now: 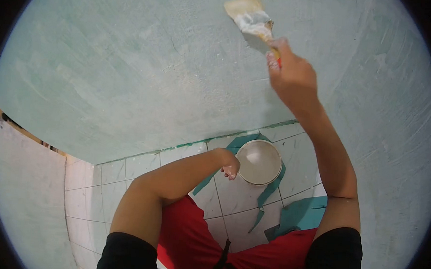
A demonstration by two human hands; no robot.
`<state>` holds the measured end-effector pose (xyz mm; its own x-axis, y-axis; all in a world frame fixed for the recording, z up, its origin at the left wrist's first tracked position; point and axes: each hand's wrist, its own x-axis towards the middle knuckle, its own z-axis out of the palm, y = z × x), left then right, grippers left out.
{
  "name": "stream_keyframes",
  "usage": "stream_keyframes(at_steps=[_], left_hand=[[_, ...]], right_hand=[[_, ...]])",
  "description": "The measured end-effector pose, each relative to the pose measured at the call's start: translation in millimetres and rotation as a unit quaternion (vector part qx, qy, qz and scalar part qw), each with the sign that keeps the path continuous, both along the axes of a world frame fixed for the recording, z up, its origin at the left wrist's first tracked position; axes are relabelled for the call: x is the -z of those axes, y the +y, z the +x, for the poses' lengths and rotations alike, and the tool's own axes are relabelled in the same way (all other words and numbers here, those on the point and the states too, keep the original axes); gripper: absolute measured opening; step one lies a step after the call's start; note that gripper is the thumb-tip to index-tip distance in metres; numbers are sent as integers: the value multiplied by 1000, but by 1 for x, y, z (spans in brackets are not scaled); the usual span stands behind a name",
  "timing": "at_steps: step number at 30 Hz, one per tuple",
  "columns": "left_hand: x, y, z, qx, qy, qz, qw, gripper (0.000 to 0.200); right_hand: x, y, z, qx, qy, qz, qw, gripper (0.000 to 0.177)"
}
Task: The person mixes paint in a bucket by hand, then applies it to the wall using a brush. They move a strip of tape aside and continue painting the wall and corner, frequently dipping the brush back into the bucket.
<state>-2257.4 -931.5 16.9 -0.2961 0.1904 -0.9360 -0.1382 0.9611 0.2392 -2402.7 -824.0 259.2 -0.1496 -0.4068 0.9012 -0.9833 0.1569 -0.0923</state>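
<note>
My right hand [296, 75] is raised in front of the wall and closed around the handle of a wide flat paintbrush [254, 22]. The brush's pale bristles are up against the wall [146, 67], pointing up and left, and white paint coats the part below them. Red and yellow show on its handle. Lower down, my left hand [229, 165] hangs bent at the wrist beside a round white bucket [260, 161], right at its left rim. Its fingers are curled in, with whitish paint on them and nothing visible in the grip. Pale, whitish material shows inside the bucket.
Teal strips of sheet [270, 193] lie under and around the bucket on the white tiled floor [235, 218]. A larger teal piece [301, 214] is near my right knee. The wall's bottom edge has a green line. Another wall [22, 187] stands at left.
</note>
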Motion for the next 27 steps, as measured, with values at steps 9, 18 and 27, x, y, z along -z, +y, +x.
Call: stream_keyframes(at_steps=[9,18,27], left_hand=[[1,-1,4,-3,13,-5,1000,34],[1,8,-6,10,25,7,1000,32],[-24,7,6,7,42,-11,999,31]], right_hand=[[80,10,26,24,-91,296,951,38],[0,16,36,46,-100,262,959,35],[25,4,35,63,-107,229,966,39]])
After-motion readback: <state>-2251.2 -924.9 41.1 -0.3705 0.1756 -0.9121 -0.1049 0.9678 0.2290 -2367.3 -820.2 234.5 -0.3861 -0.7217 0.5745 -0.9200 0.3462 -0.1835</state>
